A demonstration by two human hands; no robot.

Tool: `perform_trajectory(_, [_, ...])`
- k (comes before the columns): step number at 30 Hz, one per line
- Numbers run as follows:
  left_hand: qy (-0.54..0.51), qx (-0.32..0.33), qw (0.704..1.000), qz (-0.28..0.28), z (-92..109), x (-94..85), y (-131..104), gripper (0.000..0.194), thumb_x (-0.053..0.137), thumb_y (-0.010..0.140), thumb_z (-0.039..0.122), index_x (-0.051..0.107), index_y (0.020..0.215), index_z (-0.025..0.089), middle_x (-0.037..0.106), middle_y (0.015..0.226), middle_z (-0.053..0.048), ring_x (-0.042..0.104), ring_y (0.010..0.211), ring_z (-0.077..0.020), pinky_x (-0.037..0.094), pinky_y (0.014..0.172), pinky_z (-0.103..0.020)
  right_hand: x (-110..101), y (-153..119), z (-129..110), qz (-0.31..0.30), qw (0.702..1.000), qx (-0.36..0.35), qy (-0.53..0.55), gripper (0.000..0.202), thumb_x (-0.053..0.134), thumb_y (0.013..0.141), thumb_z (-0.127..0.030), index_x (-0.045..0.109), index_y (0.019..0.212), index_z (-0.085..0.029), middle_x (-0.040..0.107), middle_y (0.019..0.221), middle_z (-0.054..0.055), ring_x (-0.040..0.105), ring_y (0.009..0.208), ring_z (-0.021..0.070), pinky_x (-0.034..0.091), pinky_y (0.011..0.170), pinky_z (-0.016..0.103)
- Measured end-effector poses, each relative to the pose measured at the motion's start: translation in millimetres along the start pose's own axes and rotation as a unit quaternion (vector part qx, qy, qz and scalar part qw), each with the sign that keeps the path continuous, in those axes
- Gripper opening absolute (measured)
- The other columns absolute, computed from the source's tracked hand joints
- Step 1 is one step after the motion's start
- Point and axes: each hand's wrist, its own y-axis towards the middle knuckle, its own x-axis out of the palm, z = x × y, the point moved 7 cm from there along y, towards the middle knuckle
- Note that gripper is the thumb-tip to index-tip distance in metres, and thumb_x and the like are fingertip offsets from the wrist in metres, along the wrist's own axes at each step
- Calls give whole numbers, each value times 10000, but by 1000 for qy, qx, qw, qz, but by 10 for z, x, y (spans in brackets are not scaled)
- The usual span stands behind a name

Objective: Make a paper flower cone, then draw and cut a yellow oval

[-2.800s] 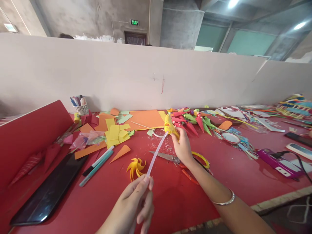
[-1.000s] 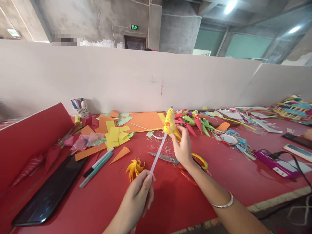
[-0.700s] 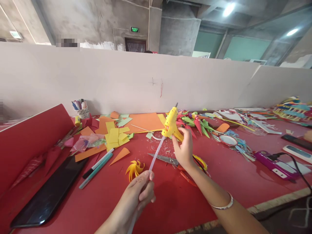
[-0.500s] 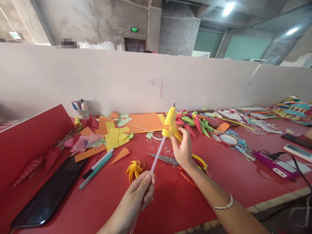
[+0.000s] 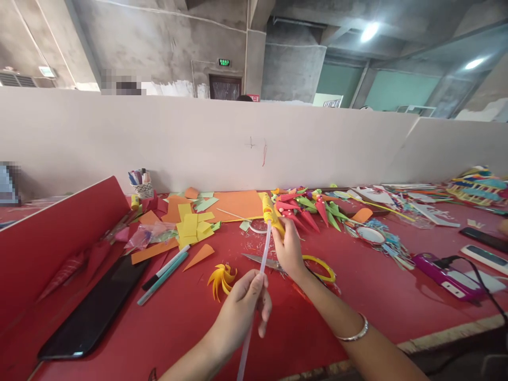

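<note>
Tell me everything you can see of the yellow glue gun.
The yellow glue gun looks plastic, with a barrel and an angled handle. The right hand grips the handle, holding the gun above the red table, barrel pointing away from the person. A translucent glue stick meets its rear end; how far in it sits is hidden. The nozzle tip is hard to make out.

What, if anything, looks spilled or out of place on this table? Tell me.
Small pale scraps lie strewn over the red tabletop beside the scissors, like uncollected litter, unlike the piled yellow papers.
</note>
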Motion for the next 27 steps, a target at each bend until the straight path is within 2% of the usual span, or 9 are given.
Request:
perform_trajectory(3, [-58,-26,998,20,-96,-20,-1,228,389,837,374,399,728,175,461,403,81,336,263,-34,260,350,-155,-21,14,1,6,1000,-3,-8,218,399,854,-247,441,1052,-164,556,982,118,534,918,222,433,770,352])
perform_trajectory(7, [-192,-69,979,6,-119,81,-59,201,312,877,267,416,743,160,396,395,107,267,267,4,359,491,-167,-97,49,-19,22,998,-37,-45,228,422,850,-227,434,1068,-162,530,976,118,501,948,233,420,798,381])
perform_trajectory(10, [-229,-80,970,20,-95,94,-62,174,319,875,247,415,756,164,363,461,106,229,316,3,307,451,-155,-159,50,-75,48,996,-66,-41,210,432,847,-208,433,1053,-168,515,955,104,494,932,222,422,803,385])
perform_trajectory(12, [-214,-76,973,49,-89,30,-40,163,382,859,284,394,741,173,302,495,106,190,359,-4,209,402,-139,-172,34,-135,57,994,-88,-37,214,448,841,-201,428,1052,-173,509,957,101,492,930,218,426,803,385])
perform_trajectory(15, [-134,-52,987,70,-67,-94,7,244,477,816,376,359,713,190,245,514,104,154,393,-18,105,384,-154,-169,1,-226,60,990,-119,-38,249,471,832,-190,412,1073,-178,503,974,103,489,942,219,433,806,386])
perform_trajectory(20, [-51,-31,997,45,-59,-225,59,318,417,827,463,380,683,182,200,485,101,120,403,-34,102,379,-170,-177,-42,-340,58,982,-171,-59,305,484,821,-158,389,1110,-180,506,968,108,493,938,227,449,786,390])
perform_trajectory(23, [-81,-41,996,24,-73,-225,65,331,395,840,460,354,660,185,197,474,101,118,395,-37,127,369,-172,-187,-59,-386,59,979,-187,-61,335,480,820,-145,376,1135,-185,505,964,108,495,931,229,457,773,392])
perform_trajectory(27, [-116,-35,993,-11,-48,-139,57,301,405,840,471,368,707,203,179,467,105,103,374,-37,152,362,-170,-194,-74,-415,64,979,-187,-53,359,480,819,-138,365,1156,-191,500,967,104,493,921,224,460,771,397])
